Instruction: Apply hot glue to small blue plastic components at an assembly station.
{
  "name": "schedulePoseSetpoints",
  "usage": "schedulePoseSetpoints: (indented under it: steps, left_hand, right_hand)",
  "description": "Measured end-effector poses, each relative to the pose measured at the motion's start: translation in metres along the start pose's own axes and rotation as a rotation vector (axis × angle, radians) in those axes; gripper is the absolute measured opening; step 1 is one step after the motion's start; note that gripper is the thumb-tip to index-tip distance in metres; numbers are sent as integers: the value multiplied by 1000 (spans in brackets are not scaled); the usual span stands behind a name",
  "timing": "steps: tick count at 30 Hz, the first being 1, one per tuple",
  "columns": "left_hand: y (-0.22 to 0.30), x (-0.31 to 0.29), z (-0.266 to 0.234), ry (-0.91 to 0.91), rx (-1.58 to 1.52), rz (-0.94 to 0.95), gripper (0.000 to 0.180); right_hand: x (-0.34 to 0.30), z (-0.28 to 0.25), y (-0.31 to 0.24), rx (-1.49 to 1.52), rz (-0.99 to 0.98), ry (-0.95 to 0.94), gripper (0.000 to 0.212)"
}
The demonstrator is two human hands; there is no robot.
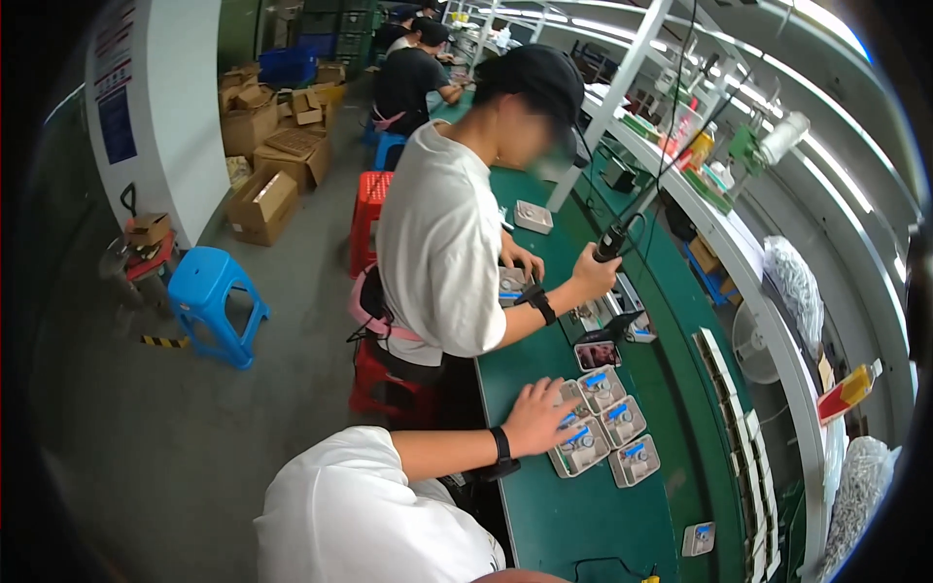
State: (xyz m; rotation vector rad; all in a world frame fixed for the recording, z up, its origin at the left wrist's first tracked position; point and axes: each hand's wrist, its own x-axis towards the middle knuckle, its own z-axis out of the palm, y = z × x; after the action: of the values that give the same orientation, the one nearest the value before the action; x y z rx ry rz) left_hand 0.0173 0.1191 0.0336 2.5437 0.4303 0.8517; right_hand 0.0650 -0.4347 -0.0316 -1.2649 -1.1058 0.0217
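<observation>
My left hand (540, 420), with a dark band on its wrist, reaches over the green workbench from the left. Its fingers are stretched and a little apart, over the edge of a cluster of small grey boxes. One grey box lies partly hidden beneath the fingers; whether they touch it I cannot tell. Right by the fingertips sits another grey box (581, 449) with a blue strip and small parts inside. Similar boxes adjoin it, one farther off (602, 390), one at the right (623, 421) and one nearer (636, 462). My right hand is out of view.
A co-worker (442, 233) in a white shirt holds a black power screwdriver (610, 241) over the bench. A propped phone (597, 354) stands beyond the boxes. White pieces (739, 447) line the right side, near a lone box (698, 538). Blue stool (216, 296) stands left.
</observation>
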Motion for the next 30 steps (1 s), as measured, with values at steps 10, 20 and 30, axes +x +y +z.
schedulePoseSetpoints:
  steps: [10,20,30]
  left_hand:
    - [8,-56,0,-68,-51,310,59]
    - [16,-50,14,-125,-80,299,57]
    - [17,-39,5,-146,-104,268,47]
  right_hand:
    - [26,74,8,-51,674,809,56]
    - [4,76,3,-106,663,785,43]
    - [8,75,12,-507,641,615,40]
